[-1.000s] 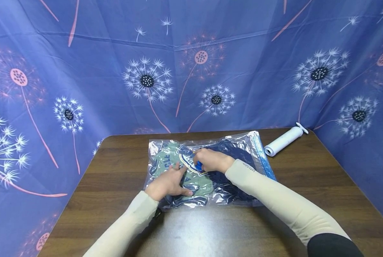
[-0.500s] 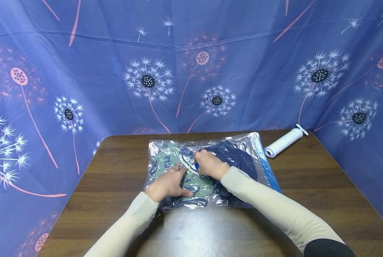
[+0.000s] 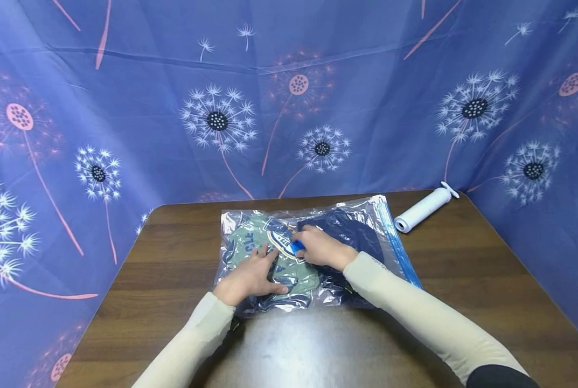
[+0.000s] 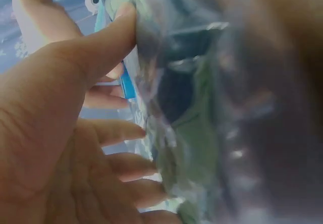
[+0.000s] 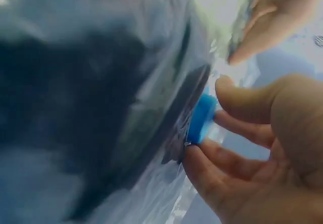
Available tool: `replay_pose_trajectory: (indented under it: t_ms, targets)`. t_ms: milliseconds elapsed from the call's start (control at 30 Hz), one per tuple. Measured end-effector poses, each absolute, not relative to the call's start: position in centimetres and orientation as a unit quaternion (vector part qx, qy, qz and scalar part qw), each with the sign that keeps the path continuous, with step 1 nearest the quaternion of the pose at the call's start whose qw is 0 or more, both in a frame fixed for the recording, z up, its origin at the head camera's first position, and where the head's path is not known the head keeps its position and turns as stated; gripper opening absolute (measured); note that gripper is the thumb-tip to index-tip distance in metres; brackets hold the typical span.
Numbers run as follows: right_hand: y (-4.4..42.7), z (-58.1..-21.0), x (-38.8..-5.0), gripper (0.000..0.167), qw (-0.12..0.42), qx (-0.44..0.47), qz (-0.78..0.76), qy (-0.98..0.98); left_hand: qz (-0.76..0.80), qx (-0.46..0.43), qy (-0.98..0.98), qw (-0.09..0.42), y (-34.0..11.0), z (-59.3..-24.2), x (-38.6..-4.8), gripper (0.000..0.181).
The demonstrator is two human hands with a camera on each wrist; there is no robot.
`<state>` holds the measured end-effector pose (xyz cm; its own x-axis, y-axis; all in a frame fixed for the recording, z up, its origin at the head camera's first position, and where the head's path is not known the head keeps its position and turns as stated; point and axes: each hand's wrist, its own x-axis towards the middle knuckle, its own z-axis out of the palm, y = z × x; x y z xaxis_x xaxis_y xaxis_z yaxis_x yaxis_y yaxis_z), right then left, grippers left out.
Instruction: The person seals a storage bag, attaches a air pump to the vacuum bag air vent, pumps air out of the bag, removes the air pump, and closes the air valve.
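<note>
A clear plastic vacuum storage bag point(image 3: 389, 249) lies flat on the table, with a green printed garment point(image 3: 242, 237) in its left part and a dark navy garment point(image 3: 359, 231) in its right. My left hand point(image 3: 251, 276) rests on the green side with fingers spread. Near the bag's middle, my right hand point(image 3: 325, 249) pinches a round blue valve cap point(image 5: 202, 119) between thumb and fingers. The right wrist view shows the cap sitting against the plastic; whether it is loose from the bag I cannot tell. In the left wrist view, the left fingertips point(image 4: 144, 191) touch the crinkled plastic.
A white hand pump point(image 3: 422, 211) lies at the table's back right, just beyond the bag's blue zip edge point(image 3: 400, 242). The brown wooden table point(image 3: 167, 253) backs onto a blue dandelion-print cloth point(image 3: 148, 108).
My right hand twists at the blue cap: it turned half a second ago, hiding most of the cap, and has since turned back. The left hand stays on the bag. The head view shifts slightly.
</note>
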<state>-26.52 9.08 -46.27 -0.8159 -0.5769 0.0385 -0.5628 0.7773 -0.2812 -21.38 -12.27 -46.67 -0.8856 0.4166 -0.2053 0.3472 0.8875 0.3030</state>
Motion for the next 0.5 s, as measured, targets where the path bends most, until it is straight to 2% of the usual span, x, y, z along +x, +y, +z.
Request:
replay_pose_trajectory:
  t_ms: [100,233,300,500]
  targets:
    - [10.7,-45.8,-24.8,0.047,0.075,-0.282,-0.150,0.945,0.163,0.209,0.960,0.092,-12.8,-46.9,-20.6,0.101]
    - [13.4,-45.6,-21.6,0.058,0.123,-0.236,-0.145,0.953,0.201,0.223,0.953,0.038,-13.4,-47.2,-18.8,0.092]
    - [14.9,-45.8,-19.9,0.061,0.126,-0.221,-0.145,0.956,0.206,0.222,0.953,0.026,-13.7,-47.4,-17.8,0.089]
    - [18.5,-46.9,-15.8,0.067,0.086,-0.197,-0.170,0.962,0.200,0.189,0.961,0.005,-14.0,-48.6,-14.8,0.083]
